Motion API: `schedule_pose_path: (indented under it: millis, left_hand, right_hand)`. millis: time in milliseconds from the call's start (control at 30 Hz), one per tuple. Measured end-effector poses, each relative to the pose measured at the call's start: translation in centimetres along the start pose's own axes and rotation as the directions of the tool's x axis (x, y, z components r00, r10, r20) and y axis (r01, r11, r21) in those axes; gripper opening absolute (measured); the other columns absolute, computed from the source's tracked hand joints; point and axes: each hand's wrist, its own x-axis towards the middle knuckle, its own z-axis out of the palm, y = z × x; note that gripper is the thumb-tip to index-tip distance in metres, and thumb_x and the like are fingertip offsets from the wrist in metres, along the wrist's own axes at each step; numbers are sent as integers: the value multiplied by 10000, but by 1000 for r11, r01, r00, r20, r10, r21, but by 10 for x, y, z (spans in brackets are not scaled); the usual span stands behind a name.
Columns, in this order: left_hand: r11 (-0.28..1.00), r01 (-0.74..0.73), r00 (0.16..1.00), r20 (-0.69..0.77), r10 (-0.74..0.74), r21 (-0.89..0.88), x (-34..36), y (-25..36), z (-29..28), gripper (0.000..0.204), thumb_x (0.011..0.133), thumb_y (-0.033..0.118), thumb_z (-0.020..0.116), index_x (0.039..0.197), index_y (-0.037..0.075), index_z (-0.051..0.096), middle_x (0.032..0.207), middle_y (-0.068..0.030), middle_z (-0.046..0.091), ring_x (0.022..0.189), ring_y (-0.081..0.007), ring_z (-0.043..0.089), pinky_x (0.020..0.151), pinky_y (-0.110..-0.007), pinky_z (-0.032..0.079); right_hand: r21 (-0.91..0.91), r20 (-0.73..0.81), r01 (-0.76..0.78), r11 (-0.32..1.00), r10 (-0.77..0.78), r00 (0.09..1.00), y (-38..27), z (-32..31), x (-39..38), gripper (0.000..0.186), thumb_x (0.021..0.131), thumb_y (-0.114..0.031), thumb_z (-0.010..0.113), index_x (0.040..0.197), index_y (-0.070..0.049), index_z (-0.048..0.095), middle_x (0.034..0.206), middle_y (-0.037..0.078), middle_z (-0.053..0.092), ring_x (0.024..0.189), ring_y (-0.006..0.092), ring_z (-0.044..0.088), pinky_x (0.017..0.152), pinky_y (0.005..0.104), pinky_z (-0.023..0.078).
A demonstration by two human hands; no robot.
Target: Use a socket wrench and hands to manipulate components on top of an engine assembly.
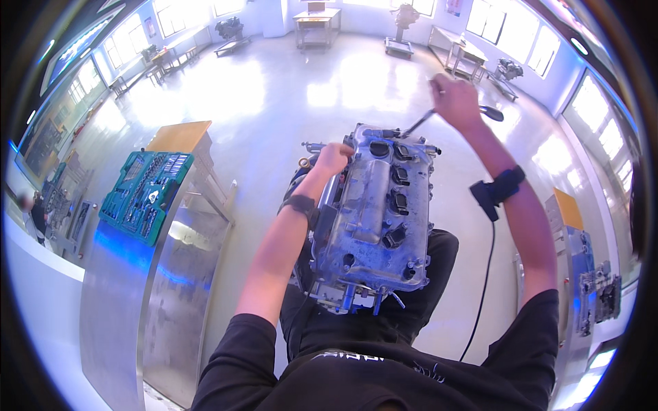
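One engine (373,205), left fingers (345,151) at its edge

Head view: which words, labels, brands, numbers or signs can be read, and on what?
None reads clearly.
White print on the black shirt: foreshortened, not legible.
Wall poster, upper right: too small.
Green tool case: any markings too small.
Engine: no lettering I can make out.

near engine (367,205): 1 | ignition coils (399,201): 4 | black-handled tool (492,113): 1 | teal tool case (146,195): 1 | wrist straps (507,183): 2
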Motion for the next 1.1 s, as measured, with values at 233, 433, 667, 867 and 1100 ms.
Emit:
schedule_pose_path:
  millis: [233,433,667,867,1100]
  left_hand:
    - [866,123,990,121,-72,-485,-13,-4,5,609,750,-169,403,1306,46,531,1113,-135,667,956,-184,650,704,-334,548]
    - [813,120,993,85,-87,-570,-22,-18,3,606,790,-160,489,1366,16,423,1142,-135,638,1075,-201,613,904,-298,479]
    - [694,240,969,125,-214,-679,-34,-16,8,380,851,-65,539,1228,-21,527,1195,-120,601,1110,-202,590,817,-273,514]
    - [767,203,979,102,-178,-608,-29,-19,4,334,854,-68,489,1177,-27,563,1140,-122,629,1108,-214,600,820,-289,518]
    - [810,139,989,33,-147,-569,-12,-6,-9,358,790,-138,405,1091,-33,568,1055,-129,645,1049,-207,626,858,-315,523]
  right_hand:
    - [87,187,115,990,-130,974,-92,52,16,151,846,-238,554,853,-101,616,666,122,657,642,315,671,586,445,518]
    - [184,352,181,966,-237,905,-130,91,14,137,822,-196,563,866,-75,611,680,137,663,638,317,675,615,428,526]
    - [249,262,147,957,-212,942,-111,103,18,150,836,-219,579,785,-86,623,629,142,637,612,339,655,592,453,514]
    - [251,270,184,950,-252,929,-108,104,23,173,855,-237,574,791,-84,627,621,149,629,604,344,648,591,460,507]
    - [273,300,192,943,-273,914,-112,104,22,166,852,-223,571,794,-74,616,647,141,644,622,336,656,594,443,511]
